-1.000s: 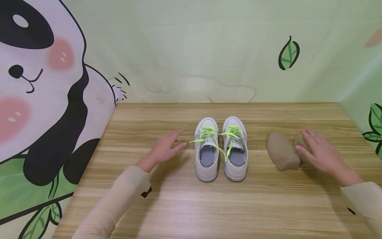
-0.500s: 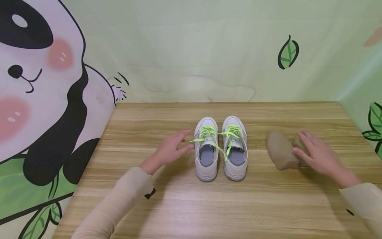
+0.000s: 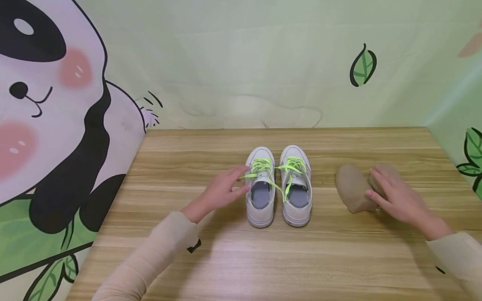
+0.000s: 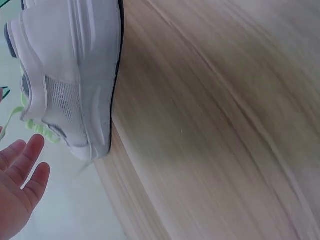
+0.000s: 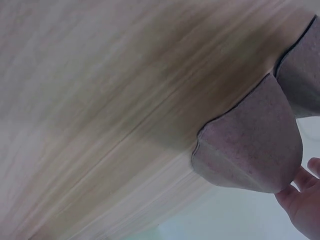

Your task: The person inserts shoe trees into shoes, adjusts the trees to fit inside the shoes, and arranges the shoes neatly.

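Wooden tabletop [image 3: 233, 267]: white shoes [image 3: 260, 188] stand between left grip [image 3: 220, 190] and brown shapes [image 3: 353, 188].

The table [image 3: 233, 267] has a light wood-grain top, its grain running roughly along the far edge. About midway between its left and right edges stand a white shoe [image 3: 260, 190] and a matching shoe [image 3: 296, 192] — side by side, soles down, toes toward the far edge. Between them and the right edge lie a brown piece [image 3: 354, 188] and a second brown piece [image 5: 250, 140] — close together, smoothly rounded.
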Demonstrator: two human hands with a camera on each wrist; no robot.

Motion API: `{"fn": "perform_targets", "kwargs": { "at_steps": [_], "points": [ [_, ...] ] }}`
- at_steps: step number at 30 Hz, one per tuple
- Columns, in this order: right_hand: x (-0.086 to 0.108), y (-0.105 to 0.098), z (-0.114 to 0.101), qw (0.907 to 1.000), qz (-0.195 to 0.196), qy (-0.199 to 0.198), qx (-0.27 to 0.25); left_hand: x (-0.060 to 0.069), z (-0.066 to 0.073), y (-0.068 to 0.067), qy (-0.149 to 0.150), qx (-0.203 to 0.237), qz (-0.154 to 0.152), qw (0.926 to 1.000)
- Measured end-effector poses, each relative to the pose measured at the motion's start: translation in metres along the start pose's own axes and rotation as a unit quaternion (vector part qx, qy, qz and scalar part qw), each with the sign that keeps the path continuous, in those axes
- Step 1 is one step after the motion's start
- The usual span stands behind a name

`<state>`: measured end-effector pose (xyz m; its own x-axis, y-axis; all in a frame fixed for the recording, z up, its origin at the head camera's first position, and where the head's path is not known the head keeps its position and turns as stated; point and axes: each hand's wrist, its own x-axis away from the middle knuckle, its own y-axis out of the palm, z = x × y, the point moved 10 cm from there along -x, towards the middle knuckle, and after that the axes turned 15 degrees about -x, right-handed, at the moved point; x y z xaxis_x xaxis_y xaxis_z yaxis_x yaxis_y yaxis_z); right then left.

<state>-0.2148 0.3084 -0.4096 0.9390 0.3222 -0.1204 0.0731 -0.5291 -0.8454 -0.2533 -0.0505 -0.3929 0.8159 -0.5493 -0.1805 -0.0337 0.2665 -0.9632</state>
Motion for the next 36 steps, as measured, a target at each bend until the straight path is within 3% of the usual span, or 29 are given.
{"fn": "perform_targets", "kwargs": {
  "at_steps": [10, 16, 23, 31, 36],
  "points": [
    [0.002, 0.006, 0.000, 1.0000, -0.004, 0.004, -0.002, -0.002, 0.013, 0.002, 0.009, -0.018, 0.018, 0.9996],
    [0.003, 0.007, -0.003, 0.9999, 0.001, -0.003, 0.011, -0.002, 0.016, 0.007, 0.004, -0.012, 0.016, 0.9998],
    [0.003, 0.010, -0.006, 0.9992, 0.007, -0.016, 0.037, -0.003, 0.020, 0.005, 0.007, -0.042, 0.047, 0.9980],
    [0.005, 0.016, -0.002, 0.9993, -0.011, 0.010, 0.033, -0.005, 0.019, 0.009, -0.003, -0.064, 0.056, 0.9964],
    [0.006, 0.017, -0.003, 0.9985, -0.001, 0.000, 0.054, -0.007, 0.020, 0.009, -0.009, -0.060, 0.059, 0.9964]
  ]
}}
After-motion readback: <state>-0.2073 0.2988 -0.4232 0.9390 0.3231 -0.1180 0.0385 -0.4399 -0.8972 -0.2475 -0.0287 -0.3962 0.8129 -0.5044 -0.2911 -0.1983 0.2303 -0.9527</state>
